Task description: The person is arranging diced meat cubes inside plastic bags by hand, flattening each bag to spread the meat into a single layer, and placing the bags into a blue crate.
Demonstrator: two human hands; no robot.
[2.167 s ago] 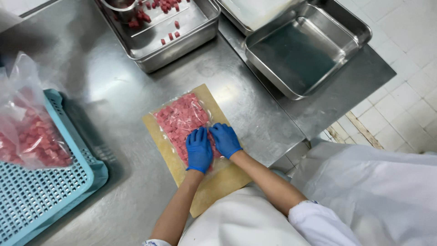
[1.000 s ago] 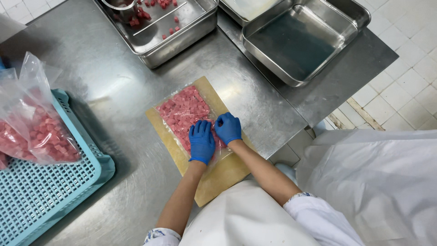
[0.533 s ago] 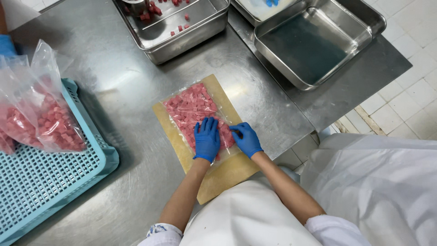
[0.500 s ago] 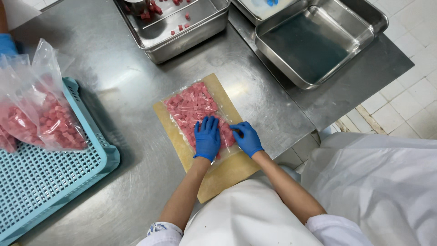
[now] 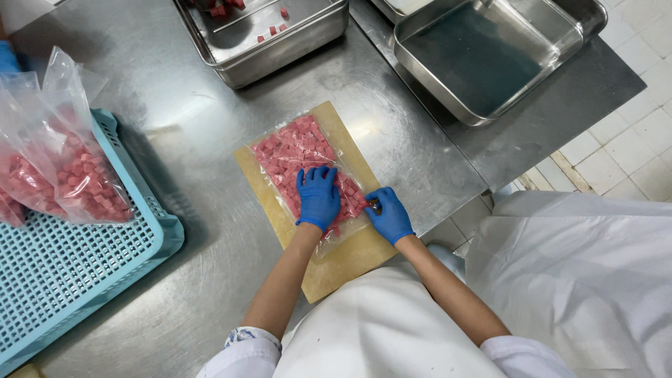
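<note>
A clear plastic bag of pink diced meat (image 5: 297, 150) lies flat on a tan cutting board (image 5: 346, 255) on the steel table. My left hand (image 5: 318, 196), in a blue glove, presses flat on the bag's near half with fingers spread. My right hand (image 5: 389, 215), also gloved in blue, rests at the bag's right near edge with fingertips pinching the plastic there.
A light blue perforated crate (image 5: 63, 280) at the left holds filled bags of diced meat (image 5: 77, 175). A steel pan with a few meat cubes (image 5: 276, 42) sits at the back, an empty steel pan (image 5: 483, 59) at the back right. White plastic sheeting (image 5: 595, 273) hangs at right.
My right hand has slid from beside the left hand out to the bag's right edge. The left hand stays pressing on the bag. The camera view has shifted.
</note>
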